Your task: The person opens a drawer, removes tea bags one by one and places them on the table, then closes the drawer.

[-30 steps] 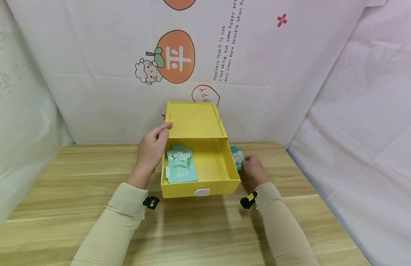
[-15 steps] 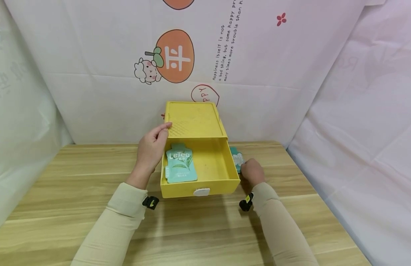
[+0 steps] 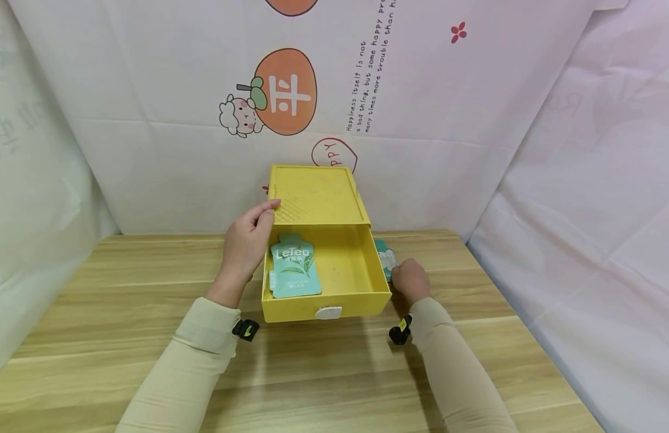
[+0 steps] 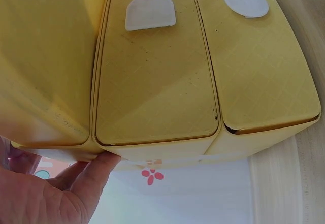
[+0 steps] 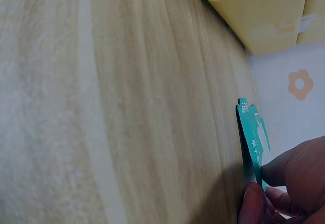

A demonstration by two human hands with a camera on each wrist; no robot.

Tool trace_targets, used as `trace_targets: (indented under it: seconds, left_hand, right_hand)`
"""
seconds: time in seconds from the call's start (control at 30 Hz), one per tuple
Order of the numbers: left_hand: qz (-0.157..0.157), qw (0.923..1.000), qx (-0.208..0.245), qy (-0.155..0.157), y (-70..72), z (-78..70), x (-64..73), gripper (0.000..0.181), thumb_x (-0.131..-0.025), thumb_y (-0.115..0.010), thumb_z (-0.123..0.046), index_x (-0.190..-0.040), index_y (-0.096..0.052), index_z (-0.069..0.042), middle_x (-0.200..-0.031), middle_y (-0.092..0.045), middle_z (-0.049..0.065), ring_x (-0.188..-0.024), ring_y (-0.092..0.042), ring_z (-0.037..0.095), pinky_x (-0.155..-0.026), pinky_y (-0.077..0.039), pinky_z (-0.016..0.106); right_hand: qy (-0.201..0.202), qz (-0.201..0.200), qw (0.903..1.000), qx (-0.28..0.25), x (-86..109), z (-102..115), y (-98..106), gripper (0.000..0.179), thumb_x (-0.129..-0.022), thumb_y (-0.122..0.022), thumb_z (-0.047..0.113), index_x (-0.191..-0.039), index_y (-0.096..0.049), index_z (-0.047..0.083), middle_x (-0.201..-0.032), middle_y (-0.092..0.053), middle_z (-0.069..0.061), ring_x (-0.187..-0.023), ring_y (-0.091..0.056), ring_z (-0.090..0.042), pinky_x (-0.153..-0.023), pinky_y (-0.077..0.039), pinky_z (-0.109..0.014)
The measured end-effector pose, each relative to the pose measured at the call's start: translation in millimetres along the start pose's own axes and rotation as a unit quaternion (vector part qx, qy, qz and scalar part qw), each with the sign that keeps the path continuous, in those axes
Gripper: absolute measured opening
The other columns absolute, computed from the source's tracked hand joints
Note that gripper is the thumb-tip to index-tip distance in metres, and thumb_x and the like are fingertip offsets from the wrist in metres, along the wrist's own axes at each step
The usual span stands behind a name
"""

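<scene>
In the head view a yellow drawer cabinet stands at the back of the table, its top drawer pulled out. A teal LeTea packet lies at that drawer's left side. My left hand rests on the cabinet's left front top edge, fingers laid against it; the left wrist view shows fingers along its side. To the right of the drawer, my right hand pinches a second teal tea packet by its near edge. The right wrist view has this packet tilted up off the table, thumb on its printed face.
Two lower drawers with white tabs are closed beneath the open one. A white printed cloth hangs behind the wooden table, with more white cloth along both sides.
My right hand has shifted slightly left and toward the packet's near corner, showing more of its printed face. The left hand, the cabinet and the packet in the drawer stay put.
</scene>
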State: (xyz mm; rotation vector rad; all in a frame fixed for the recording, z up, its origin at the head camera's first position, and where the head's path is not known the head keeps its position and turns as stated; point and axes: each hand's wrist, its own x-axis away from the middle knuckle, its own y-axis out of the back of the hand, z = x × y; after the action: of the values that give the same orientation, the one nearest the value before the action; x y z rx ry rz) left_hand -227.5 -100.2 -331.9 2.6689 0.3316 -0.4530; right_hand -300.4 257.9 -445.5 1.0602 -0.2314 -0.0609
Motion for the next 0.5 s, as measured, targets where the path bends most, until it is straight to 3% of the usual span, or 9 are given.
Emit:
trace_targets:
  seconds: [0.37,0.5]
  left_hand:
    - [-0.002,1.0000,0.000,0.003,-0.3,-1.2,0.3,0.043,-0.108,-0.044,-0.038,-0.140,-0.069,-0.025,-0.105,-0.071,0.011,-0.071,-0.043,0.027,-0.062,-0.035,0.036]
    - [-0.002,1.0000,0.000,0.003,-0.2,-1.2,0.5,0.042,-0.108,-0.044,-0.038,-0.140,-0.069,-0.025,-0.093,-0.066,0.013,-0.068,-0.041,0.027,-0.060,-0.034,0.035]
  right_hand:
    - [-0.003,0.009,0.9999,0.005,-3.2,1.0,-3.1,0.041,-0.106,-0.043,0.021,-0.066,-0.051,0.011,-0.069,-0.054,-0.007,-0.064,-0.053,-0.023,-0.058,-0.044,-0.033]
    - [0.000,0.009,0.9999,0.011,-3.4,1.3,-3.9,0.041,-0.106,-0.042,0.023,-0.067,-0.051,0.011,-0.069,-0.052,-0.006,-0.065,-0.053,-0.023,-0.059,-0.044,-0.034]
